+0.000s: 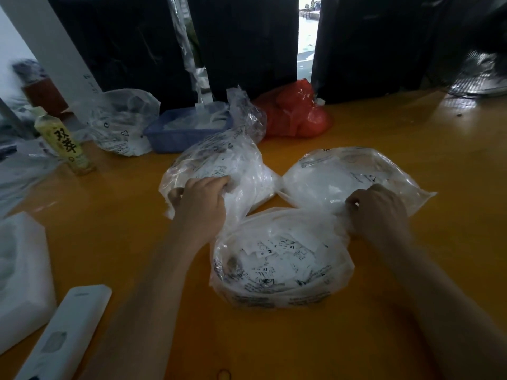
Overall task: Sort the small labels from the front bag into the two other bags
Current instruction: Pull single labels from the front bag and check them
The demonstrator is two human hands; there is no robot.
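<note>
Three clear plastic bags lie on the orange table. The front bag (pixel 279 286) is open and holds several small white labels (pixel 277 259) printed with size marks such as XS. Behind it to the left lies the left bag (pixel 233 165), full of white labels. My left hand (pixel 201 201) is closed on that bag's near edge. At the back right is the right bag (pixel 337 174), also holding white material. My right hand (pixel 380 208) pinches plastic where the right bag's near edge meets the front bag's rim; which bag it grips I cannot tell.
A blue tray (pixel 175 133) and a red bag (pixel 296 111) stand at the back, with another clear bag (pixel 120 122) and a yellow-labelled bottle (pixel 65 144) at the left. White foam (pixel 24 275) and a white remote-like device (pixel 68 333) lie near left.
</note>
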